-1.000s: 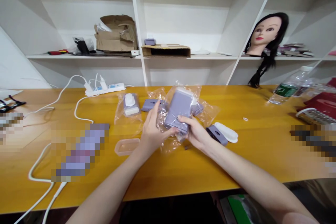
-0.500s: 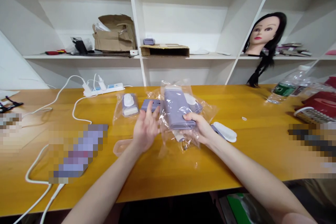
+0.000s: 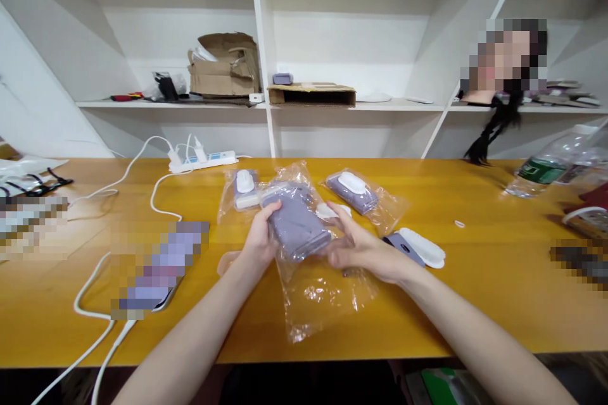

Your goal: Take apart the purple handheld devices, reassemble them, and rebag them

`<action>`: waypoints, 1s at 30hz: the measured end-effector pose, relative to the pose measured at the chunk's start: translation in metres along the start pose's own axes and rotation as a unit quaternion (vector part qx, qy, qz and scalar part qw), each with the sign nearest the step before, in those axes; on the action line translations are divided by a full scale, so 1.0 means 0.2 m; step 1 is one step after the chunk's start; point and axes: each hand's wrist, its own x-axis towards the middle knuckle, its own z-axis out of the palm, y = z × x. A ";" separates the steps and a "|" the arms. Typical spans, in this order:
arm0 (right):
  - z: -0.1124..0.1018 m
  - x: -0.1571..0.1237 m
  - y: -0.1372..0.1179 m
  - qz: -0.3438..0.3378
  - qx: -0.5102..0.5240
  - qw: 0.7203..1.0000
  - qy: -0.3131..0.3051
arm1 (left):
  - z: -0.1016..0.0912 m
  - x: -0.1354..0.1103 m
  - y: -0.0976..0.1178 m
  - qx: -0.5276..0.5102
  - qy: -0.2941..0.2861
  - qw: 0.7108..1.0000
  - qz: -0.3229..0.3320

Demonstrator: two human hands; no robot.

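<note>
My left hand (image 3: 262, 233) is closed on the left side of a purple-grey block in a clear plastic bag (image 3: 300, 223), thumb on top. It holds the block tilted above the table, with loose film hanging below. Close by its right end is my right hand (image 3: 363, 248), fingers apart and slightly blurred; whether they touch the bag I cannot tell. Behind lie two more bagged purple pieces with white parts, a left one (image 3: 244, 185) and a right one (image 3: 352, 185). A white oval piece (image 3: 426, 249) rests against a flat purple part (image 3: 403, 247) to the right.
A white power strip (image 3: 209, 161) with cables stands at the back left. On the left lies a blurred-out phone-like device (image 3: 164, 269) on a cable. A water bottle (image 3: 544, 168) is at the right. Shelves behind hold a torn cardboard box (image 3: 225, 69) and a flat carton (image 3: 312, 95).
The bagged block has passed from my right hand to my left, coming lower and tilting. My right hand has let go and its fingers have spread. The view has swung slightly left.
</note>
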 end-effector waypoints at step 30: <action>0.03 0.07 0.02 0.024 0.076 0.995 0.051 | 0.05 -0.09 -0.09 -0.035 -0.097 0.995 0.007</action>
